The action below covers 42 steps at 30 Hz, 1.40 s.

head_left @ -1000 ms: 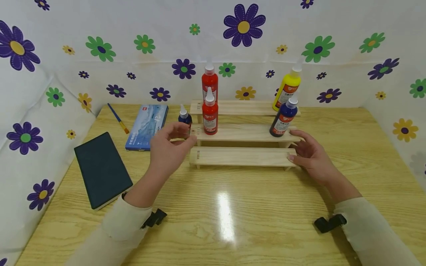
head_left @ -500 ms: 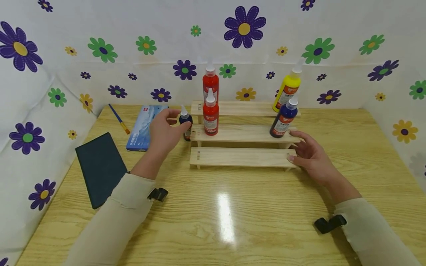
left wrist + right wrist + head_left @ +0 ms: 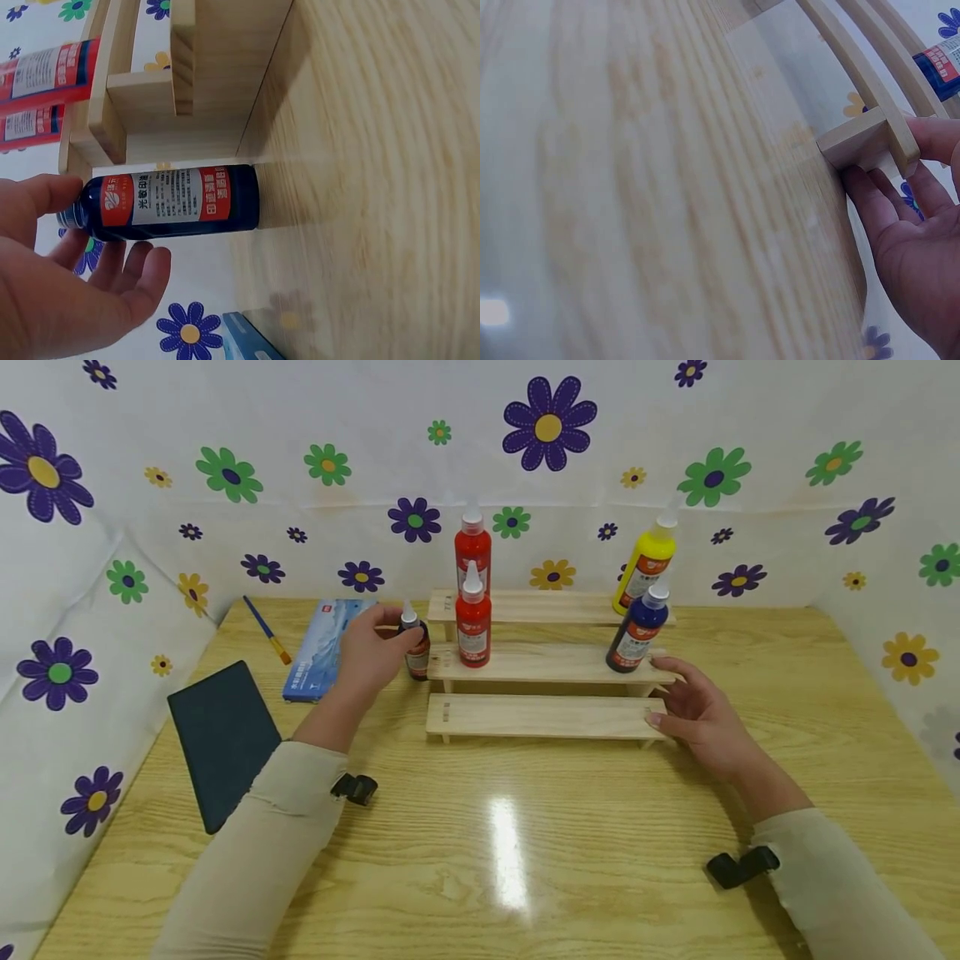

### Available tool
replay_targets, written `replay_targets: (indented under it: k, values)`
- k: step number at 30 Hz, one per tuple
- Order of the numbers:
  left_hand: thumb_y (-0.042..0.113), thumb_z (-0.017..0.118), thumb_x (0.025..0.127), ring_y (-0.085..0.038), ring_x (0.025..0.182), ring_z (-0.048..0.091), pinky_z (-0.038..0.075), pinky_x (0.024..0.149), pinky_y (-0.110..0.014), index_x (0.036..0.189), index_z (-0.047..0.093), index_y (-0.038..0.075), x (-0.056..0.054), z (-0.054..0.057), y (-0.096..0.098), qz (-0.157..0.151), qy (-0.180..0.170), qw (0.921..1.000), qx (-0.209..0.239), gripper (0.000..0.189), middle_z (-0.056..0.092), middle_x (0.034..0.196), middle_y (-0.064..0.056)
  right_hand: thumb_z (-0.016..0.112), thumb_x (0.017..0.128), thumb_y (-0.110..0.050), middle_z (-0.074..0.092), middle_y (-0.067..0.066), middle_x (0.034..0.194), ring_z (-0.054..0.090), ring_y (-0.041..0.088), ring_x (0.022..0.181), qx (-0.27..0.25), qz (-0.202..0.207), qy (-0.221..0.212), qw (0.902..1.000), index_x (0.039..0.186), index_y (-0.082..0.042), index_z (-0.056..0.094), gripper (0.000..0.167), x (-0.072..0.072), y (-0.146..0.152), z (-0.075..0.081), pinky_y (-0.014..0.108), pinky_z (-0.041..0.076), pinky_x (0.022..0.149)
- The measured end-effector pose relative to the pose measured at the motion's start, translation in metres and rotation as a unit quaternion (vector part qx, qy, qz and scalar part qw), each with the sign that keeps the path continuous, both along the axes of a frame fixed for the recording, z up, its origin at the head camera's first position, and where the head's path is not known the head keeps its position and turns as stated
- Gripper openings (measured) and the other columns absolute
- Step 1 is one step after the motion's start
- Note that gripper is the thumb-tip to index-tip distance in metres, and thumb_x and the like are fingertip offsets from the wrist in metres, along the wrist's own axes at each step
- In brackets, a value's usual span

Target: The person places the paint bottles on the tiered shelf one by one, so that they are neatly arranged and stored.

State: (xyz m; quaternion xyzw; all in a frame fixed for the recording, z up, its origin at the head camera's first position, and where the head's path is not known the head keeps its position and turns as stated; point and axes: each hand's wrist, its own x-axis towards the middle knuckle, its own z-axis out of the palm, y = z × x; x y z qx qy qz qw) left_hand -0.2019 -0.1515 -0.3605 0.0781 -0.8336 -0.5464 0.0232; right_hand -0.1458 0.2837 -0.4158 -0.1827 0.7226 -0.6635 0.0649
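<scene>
My left hand (image 3: 369,650) pinches a dark blue ink bottle (image 3: 165,201) near its neck with thumb and forefinger, the other fingers loosely bent below. The bottle stands upright on the table, just left of a three-step wooden display rack (image 3: 547,717). My right hand (image 3: 705,714) grips the rack's right end, its thumb on the front step and its fingers round the side. On the middle step are a red bottle (image 3: 473,631) at the left and another dark blue bottle (image 3: 637,631) at the right. A red bottle (image 3: 472,539) and a yellow bottle (image 3: 647,564) occupy the top step.
Left of the rack lie a blue flat box (image 3: 318,652), a paintbrush (image 3: 262,622) and a dark notebook (image 3: 225,735). Behind the wooden table (image 3: 450,860) hangs a white flowered cloth (image 3: 360,443).
My left hand has moved back from beside the rack's left end and taken hold of the dark blue ink bottle, which has shifted slightly left. My right hand stays on the rack.
</scene>
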Motion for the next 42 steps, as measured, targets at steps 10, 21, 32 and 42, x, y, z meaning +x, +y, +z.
replay_targets:
  k: [10, 21, 32, 42]
  values:
    - [0.02, 0.075, 0.093, -0.026, 0.118, 0.055, 0.047, 0.099, -0.041, 0.13, 0.059, 0.01, 0.001, -0.001, -0.007, -0.026, -0.025, 0.9984, 0.043, 0.042, 0.057, 0.132, -0.008, 0.059, 0.092, 0.016, 0.045, 0.0, 0.146, 0.049, 0.01, 0.127, 0.003, 0.004, 0.001, 1.0, 0.151, -0.012, 0.038, 0.068, 0.0, -0.001, 0.001, 0.018, 0.042, 0.099]
    - [0.022, 0.073, 0.094, -0.023, 0.113, 0.056, 0.051, 0.093, -0.04, 0.121, 0.061, 0.006, 0.003, -0.007, -0.012, 0.023, -0.006, 0.9952, 0.095, 0.034, 0.058, 0.125, -0.009, 0.059, 0.092, 0.016, 0.043, 0.0, 0.147, 0.049, 0.01, 0.126, 0.005, 0.003, 0.0, 1.0, 0.152, -0.012, 0.038, 0.069, 0.002, -0.001, 0.0, 0.018, 0.043, 0.099]
    - [0.02, 0.073, 0.094, -0.024, 0.114, 0.056, 0.053, 0.093, -0.04, 0.12, 0.059, 0.007, 0.017, -0.005, -0.032, 0.043, 0.009, 0.9897, 0.136, 0.031, 0.056, 0.128, -0.01, 0.058, 0.092, 0.017, 0.045, 0.001, 0.146, 0.049, 0.011, 0.127, -0.006, 0.005, -0.005, 1.0, 0.152, -0.012, 0.037, 0.07, 0.001, -0.001, -0.001, 0.019, 0.043, 0.099]
    - [0.021, 0.071, 0.095, -0.023, 0.116, 0.053, 0.053, 0.091, -0.036, 0.121, 0.056, 0.008, 0.047, 0.011, -0.042, 0.035, 0.005, 0.9887, 0.146, 0.033, 0.052, 0.13, -0.009, 0.058, 0.092, 0.017, 0.041, 0.001, 0.149, 0.048, 0.01, 0.128, 0.003, 0.004, -0.002, 1.0, 0.152, -0.012, 0.037, 0.07, 0.002, -0.002, 0.003, 0.018, 0.042, 0.099]
